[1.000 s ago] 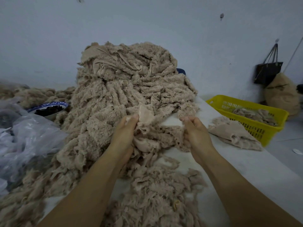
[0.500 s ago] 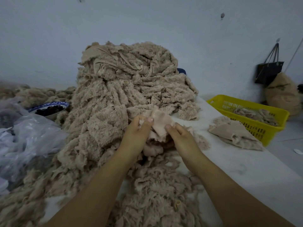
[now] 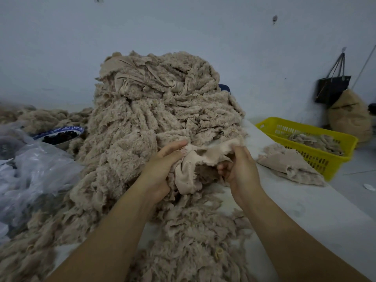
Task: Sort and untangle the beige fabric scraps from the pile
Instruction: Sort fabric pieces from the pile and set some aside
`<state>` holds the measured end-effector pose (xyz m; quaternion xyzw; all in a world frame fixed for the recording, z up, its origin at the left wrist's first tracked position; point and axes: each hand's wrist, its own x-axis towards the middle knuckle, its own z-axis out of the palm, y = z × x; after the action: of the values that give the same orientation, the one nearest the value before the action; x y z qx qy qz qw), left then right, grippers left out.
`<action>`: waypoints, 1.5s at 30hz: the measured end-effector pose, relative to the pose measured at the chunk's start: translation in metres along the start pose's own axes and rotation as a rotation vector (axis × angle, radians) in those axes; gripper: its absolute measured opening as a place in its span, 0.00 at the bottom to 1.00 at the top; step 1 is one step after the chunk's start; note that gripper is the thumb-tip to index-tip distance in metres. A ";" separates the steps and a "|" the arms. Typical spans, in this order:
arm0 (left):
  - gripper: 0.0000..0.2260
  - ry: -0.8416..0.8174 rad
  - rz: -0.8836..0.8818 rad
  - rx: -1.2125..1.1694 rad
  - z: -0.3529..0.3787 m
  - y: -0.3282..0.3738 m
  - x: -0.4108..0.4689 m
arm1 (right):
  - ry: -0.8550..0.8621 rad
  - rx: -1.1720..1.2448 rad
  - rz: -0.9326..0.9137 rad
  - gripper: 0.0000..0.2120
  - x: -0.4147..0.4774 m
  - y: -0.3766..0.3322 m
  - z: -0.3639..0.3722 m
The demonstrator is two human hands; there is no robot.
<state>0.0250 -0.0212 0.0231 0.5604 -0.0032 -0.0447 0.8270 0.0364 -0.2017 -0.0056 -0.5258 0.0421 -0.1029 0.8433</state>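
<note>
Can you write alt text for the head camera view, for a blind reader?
The left hand and right hand grip a beige fabric scrap between them, in front of a tall pile of fluffy beige scraps on a white table. A yellow basket stands at the right, clear plastic bags at the left.

Pile (image 3: 154,123) mid-table, basket (image 3: 305,147) right, bag (image 3: 36,169) left.

Tall heap of beige fuzzy fabric scraps (image 3: 158,110) blocks ahead. Crumpled clear plastic bags (image 3: 36,169) crowd left. Bare white counter (image 3: 317,216) open on right, bounded by small beige scrap stack (image 3: 291,167), yellow slotted basket (image 3: 307,157).
</note>
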 end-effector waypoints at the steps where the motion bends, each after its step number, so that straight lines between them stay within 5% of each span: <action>1: 0.10 0.004 0.005 0.009 0.001 -0.001 0.000 | -0.053 -0.030 0.020 0.13 -0.001 0.000 0.003; 6: 0.08 -0.019 0.133 0.102 0.006 -0.001 -0.001 | -0.456 -0.607 0.044 0.27 -0.023 0.010 0.015; 9: 0.09 -0.049 0.192 0.149 0.008 -0.001 -0.002 | -0.453 -0.836 -0.025 0.28 -0.028 0.016 0.017; 12: 0.15 -0.130 0.196 0.372 0.004 -0.009 -0.002 | -0.313 -0.617 -0.005 0.27 -0.023 0.010 0.016; 16: 0.05 -0.216 0.123 0.700 0.000 -0.022 -0.001 | -0.166 -0.294 0.024 0.19 -0.015 0.001 0.011; 18: 0.13 -0.166 0.115 0.796 -0.004 -0.022 0.002 | -0.066 -0.226 0.028 0.13 -0.011 0.000 0.008; 22: 0.10 -0.074 0.104 0.755 -0.011 -0.016 0.005 | 0.072 -0.158 0.033 0.16 -0.005 -0.002 0.002; 26: 0.11 0.005 0.032 0.286 -0.004 -0.011 0.005 | 0.054 -0.156 0.020 0.18 -0.003 0.002 0.001; 31: 0.13 -0.054 0.072 0.168 -0.003 -0.006 0.006 | 0.020 -0.088 0.006 0.19 -0.003 0.003 0.005; 35: 0.20 0.121 0.279 0.610 -0.007 -0.003 0.008 | 0.048 -0.066 -0.005 0.19 -0.003 0.001 0.005; 38: 0.19 0.117 0.379 0.677 -0.006 -0.002 0.006 | -0.041 -0.110 0.003 0.21 -0.003 0.001 0.007; 42: 0.21 0.084 0.413 0.805 -0.001 -0.005 0.005 | -0.320 -0.457 0.027 0.36 -0.012 0.011 0.013; 45: 0.22 0.032 0.403 0.831 0.004 -0.009 0.002 | -0.329 -0.687 -0.034 0.37 -0.020 0.016 0.020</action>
<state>0.0258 -0.0283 0.0167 0.8333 -0.1170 0.1306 0.5242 0.0227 -0.1727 -0.0121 -0.7880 -0.0708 -0.0111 0.6115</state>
